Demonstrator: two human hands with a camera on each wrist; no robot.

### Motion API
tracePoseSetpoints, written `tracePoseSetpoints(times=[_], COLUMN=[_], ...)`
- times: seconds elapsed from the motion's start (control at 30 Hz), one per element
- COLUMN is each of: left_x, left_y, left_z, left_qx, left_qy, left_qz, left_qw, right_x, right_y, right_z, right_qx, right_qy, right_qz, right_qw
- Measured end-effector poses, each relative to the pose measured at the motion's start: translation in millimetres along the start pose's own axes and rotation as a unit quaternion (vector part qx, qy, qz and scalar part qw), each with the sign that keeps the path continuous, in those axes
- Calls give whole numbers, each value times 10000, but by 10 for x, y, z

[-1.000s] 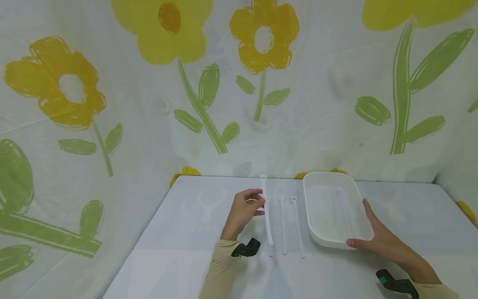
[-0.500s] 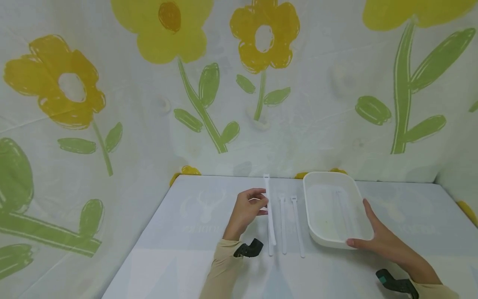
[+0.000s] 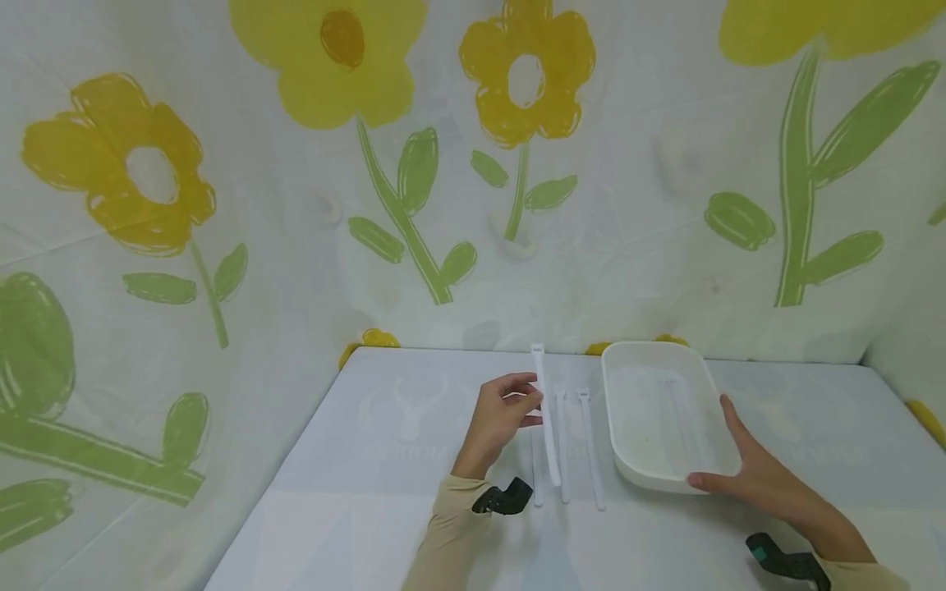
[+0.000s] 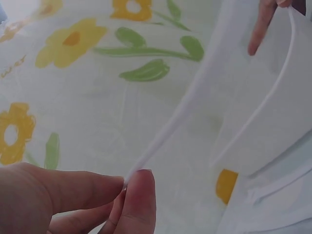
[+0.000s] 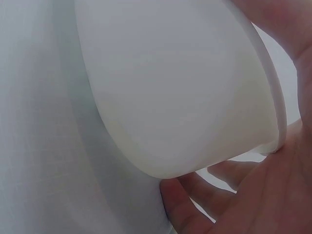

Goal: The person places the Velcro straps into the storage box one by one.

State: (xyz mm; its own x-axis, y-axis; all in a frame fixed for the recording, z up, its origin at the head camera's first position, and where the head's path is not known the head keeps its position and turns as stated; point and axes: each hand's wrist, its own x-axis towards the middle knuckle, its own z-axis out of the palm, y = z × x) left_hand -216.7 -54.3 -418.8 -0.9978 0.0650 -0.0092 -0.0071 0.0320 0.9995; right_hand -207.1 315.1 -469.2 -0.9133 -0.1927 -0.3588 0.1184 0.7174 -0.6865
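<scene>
Hanging behind the table (image 3: 355, 525), a big cloth (image 3: 606, 279) with yellow flowers (image 3: 528, 78) was the largest thing we saw. On the table was a white box (image 3: 628, 410) with thin pale strips (image 3: 683, 423) lying inside. The right hand (image 3: 757, 476) gripped the box's near right corner, thumb on the rim and fingers around the outside, we think to stop it sliding. To the left of the box, the left hand (image 3: 497, 423) pinched a thin white strip (image 3: 550, 443) between thumb and finger, perhaps lightly because it looked bendy. Three more strips (image 3: 594, 460) lay side by side below it, maybe so each was easy to grab. From the head, we saw that row and the box's inside. The left wrist view showed us the pinch and the strip's curve up close. Only the right wrist view showed us fingertips low on the box's outer wall.
</scene>
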Motion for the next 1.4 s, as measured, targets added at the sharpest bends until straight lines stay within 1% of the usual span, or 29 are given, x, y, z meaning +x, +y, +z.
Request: tracePoseSetpoints(times=[0.1,0.27,0.43,0.53,0.63,0.83,1.0,1.17,1.27,1.4], left_x=[-2,7,34,67,109,199,252,274,288,316], left_y=[6,12,50,79,98,144,193,239,239,226], left_z=[31,72,131,173,221,329,422,505,551,609], left_qx=[-45,-97,-230,-282,-245,-455,-562,-606,-624,-758], left_qy=[-55,-49,-106,-120,-129,-234,-326,-359,-372,-393], left_qz=[31,0,5,-63,-140,-235,-223,-228,-232,-202], left_qw=[10000,9999,9997,9995,9995,9984,9976,9973,9971,9961], right_x=[-13,-26,-22,-17,-10,-5,-5,-10,-7,8], right_y=[7,-4,6,19,40,40,22,22,29,22], right_z=[1,13,28,29,29,20,9,8,12,9], right_qx=[18,-3,-19,51,91,77,132,116,119,142], right_qy=[14,26,85,76,68,110,100,112,126,42], right_qz=[-34,-45,-107,-128,-192,-265,-222,-255,-285,-178], right_qw=[10000,10000,9999,9999,9998,9996,9996,9995,9994,9997])
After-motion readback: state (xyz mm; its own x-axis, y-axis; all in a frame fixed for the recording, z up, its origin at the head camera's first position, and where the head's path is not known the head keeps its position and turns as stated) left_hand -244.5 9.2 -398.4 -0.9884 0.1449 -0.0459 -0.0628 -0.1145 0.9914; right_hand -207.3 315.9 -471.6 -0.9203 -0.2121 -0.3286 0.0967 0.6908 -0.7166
